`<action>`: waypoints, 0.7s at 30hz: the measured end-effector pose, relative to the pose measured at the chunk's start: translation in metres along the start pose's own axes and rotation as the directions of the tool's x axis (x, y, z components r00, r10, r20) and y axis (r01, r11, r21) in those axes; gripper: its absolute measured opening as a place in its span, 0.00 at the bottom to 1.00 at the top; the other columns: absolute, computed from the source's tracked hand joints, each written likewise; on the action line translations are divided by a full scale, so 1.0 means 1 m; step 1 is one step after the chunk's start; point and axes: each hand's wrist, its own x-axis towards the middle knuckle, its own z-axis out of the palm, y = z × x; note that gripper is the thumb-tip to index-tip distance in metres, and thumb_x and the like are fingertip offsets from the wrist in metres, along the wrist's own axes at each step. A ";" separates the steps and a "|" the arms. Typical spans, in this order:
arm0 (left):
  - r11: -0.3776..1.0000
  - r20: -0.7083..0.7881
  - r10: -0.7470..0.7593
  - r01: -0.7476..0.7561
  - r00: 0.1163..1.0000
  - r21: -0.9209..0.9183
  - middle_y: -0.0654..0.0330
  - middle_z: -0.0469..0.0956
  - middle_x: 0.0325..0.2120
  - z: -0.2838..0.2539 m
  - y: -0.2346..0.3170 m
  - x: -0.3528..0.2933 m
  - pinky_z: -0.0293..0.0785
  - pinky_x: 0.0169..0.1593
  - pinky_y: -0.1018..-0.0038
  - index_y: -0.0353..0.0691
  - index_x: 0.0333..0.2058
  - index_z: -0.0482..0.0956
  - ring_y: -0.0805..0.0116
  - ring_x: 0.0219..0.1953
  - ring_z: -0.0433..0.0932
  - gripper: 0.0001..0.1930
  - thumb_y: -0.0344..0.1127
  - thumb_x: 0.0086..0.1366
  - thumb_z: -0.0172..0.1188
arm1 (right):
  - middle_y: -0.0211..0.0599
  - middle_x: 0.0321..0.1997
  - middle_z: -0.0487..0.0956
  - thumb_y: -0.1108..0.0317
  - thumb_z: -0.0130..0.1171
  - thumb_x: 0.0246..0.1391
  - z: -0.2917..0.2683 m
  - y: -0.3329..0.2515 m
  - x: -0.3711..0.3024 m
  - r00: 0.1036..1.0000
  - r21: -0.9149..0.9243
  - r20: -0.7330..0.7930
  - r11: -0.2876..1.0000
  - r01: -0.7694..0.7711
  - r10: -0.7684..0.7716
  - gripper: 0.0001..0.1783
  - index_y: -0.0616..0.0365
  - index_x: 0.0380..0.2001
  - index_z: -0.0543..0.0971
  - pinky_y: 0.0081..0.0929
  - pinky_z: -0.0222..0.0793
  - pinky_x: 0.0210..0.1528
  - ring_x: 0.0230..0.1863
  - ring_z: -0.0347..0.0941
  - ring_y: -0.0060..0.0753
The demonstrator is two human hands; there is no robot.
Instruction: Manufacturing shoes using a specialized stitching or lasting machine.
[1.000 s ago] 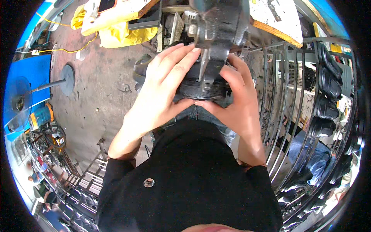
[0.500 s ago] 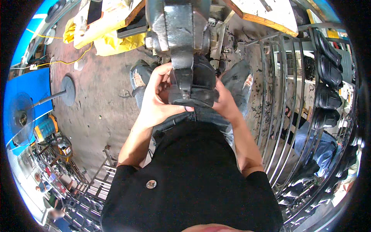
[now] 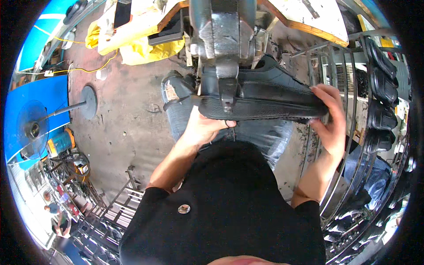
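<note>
A black leather shoe (image 3: 278, 95) lies sideways under the arm of a dark metal machine (image 3: 224, 37). The machine's narrow tip rests against the shoe's side, close to its left end. My left hand (image 3: 199, 126) grips that left end from below, thumb along the lower edge and its other fingers hidden behind the shoe. At the right end, my right hand (image 3: 329, 117) is closed round the shoe, fingers above and thumb below.
Metal racks with several black shoes (image 3: 380, 115) stand close on my right. On my left are a standing fan (image 3: 33, 129) and a yellow cable. Beyond the machine are worktables (image 3: 309, 22), a black tray (image 3: 167, 33) and yellow sheeting (image 3: 150, 52). People sit or stand farther off.
The shoe has swung from end-on to lying crosswise under the machine tip. My right hand has moved right with its far end, while my left hand stays by the tip. The view has shifted slightly.
</note>
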 end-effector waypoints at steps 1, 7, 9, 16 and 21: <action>0.976 0.100 0.008 0.014 0.995 -0.218 0.57 0.81 0.46 -0.001 -0.007 -0.001 0.79 0.51 0.65 0.36 0.55 0.75 0.66 0.48 0.80 0.34 0.14 0.47 0.74 | 0.46 0.56 0.75 0.79 0.72 0.23 -0.005 -0.009 -0.004 1.000 0.007 -0.024 1.000 0.000 0.001 0.46 0.60 0.58 0.77 0.37 0.64 0.65 0.59 0.72 0.47; 0.918 0.319 -0.194 0.287 0.928 -0.276 0.48 0.80 0.51 -0.002 -0.020 0.009 0.78 0.50 0.62 0.30 0.56 0.74 0.56 0.46 0.82 0.21 0.25 0.64 0.60 | 0.51 0.61 0.76 0.61 0.84 0.33 0.009 0.019 -0.111 0.943 0.419 -0.073 0.869 -0.265 0.323 0.46 0.60 0.57 0.75 0.41 0.67 0.64 0.61 0.73 0.44; 0.940 0.159 -0.209 0.243 0.965 -0.240 0.48 0.80 0.50 0.041 -0.011 0.012 0.79 0.44 0.68 0.31 0.61 0.69 0.58 0.41 0.83 0.25 0.24 0.64 0.57 | 0.53 0.56 0.79 0.59 0.85 0.33 0.008 -0.006 -0.142 0.916 0.416 -0.276 0.895 -0.160 0.292 0.44 0.61 0.55 0.75 0.43 0.69 0.61 0.58 0.76 0.47; 0.513 0.283 -0.163 -0.164 0.945 0.842 0.55 0.83 0.43 -0.020 -0.039 0.060 0.72 0.36 0.77 0.37 0.60 0.73 0.74 0.29 0.73 0.26 0.16 0.64 0.44 | 0.49 0.48 0.80 0.51 0.80 0.42 -0.055 -0.125 -0.267 0.331 -0.365 -0.918 0.791 -0.491 -0.218 0.39 0.62 0.52 0.75 0.41 0.71 0.57 0.51 0.76 0.46; -0.003 0.484 -0.013 -0.484 0.875 0.875 0.43 0.73 0.60 -0.043 -0.062 0.072 0.66 0.66 0.59 0.35 0.64 0.69 0.45 0.61 0.72 0.29 0.19 0.62 0.49 | 0.43 0.54 0.79 0.72 0.76 0.42 -0.079 -0.030 -0.267 0.459 -0.504 -0.857 0.198 -0.841 -0.233 0.30 0.56 0.52 0.79 0.42 0.64 0.63 0.55 0.74 0.48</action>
